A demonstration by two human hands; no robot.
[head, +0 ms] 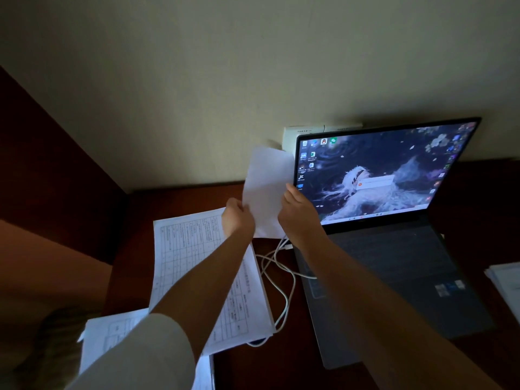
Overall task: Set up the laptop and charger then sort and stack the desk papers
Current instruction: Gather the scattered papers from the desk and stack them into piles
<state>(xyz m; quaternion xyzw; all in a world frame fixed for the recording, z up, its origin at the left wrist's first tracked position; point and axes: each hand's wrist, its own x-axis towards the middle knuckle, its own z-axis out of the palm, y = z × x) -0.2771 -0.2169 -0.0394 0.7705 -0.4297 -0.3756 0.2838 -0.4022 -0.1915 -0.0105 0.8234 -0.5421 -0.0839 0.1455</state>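
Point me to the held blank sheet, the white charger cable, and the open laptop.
blank white paper sheet (266, 181): head view, middle of the sheet above both hands.
white charger cable (284, 294): head view, loop lying on the desk.
open grey laptop (394, 257): head view, keyboard deck.

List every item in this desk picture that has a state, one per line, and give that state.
laptop: lid open, screen lit, showing desktop
white cable: loose loops on the desk beside the laptop
blank sheet: lifted, held by both hands
left hand: grips the sheet's left edge
right hand: grips its right edge
printed forms: lying flat on the desk
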